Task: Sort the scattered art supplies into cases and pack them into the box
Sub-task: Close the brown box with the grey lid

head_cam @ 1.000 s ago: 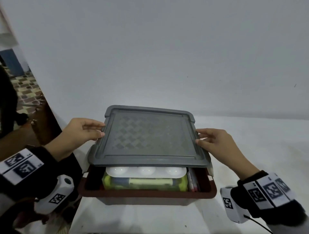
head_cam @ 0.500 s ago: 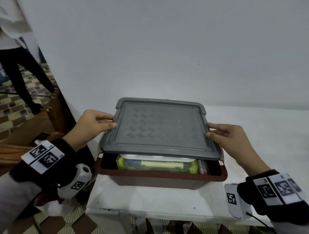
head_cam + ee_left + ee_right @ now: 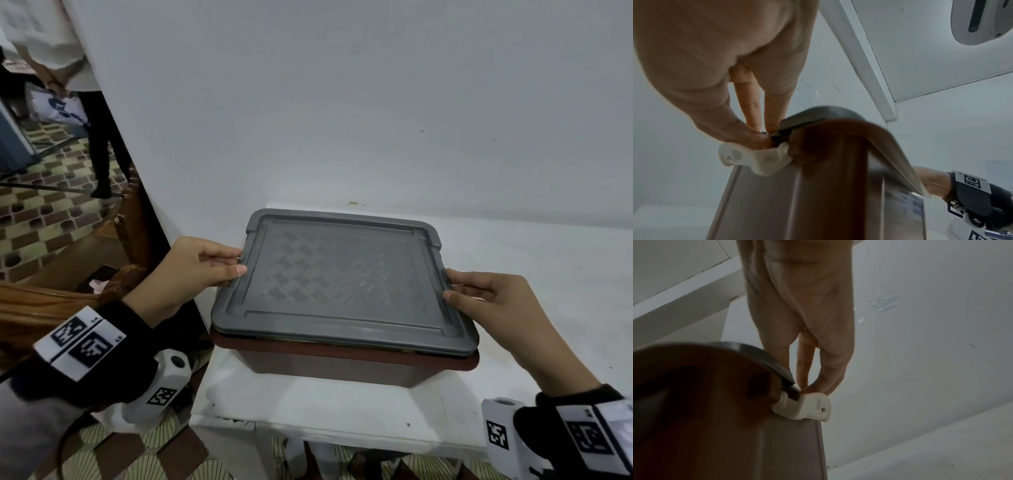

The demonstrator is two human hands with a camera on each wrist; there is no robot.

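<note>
Grey lid [image 3: 342, 284] sits on the brown box [image 3: 342, 363], centre of the head view, on a white surface [image 3: 308, 404] against a white wall. Left hand [image 3: 191, 270] has its grip on the lid's left edge, thumb on top & fingers [image 3: 772, 113] at the rim. Right hand [image 3: 493, 301] grips the lid's right edge the same way, thumb on top. White latches hang at both sides of the box: left latch [image 3: 754, 157] just below the left thumb, right latch [image 3: 807, 407] touching the right fingertips [image 3: 818, 386]. Another person's legs [image 3: 99, 144] upper left, on a patterned floor.
</note>
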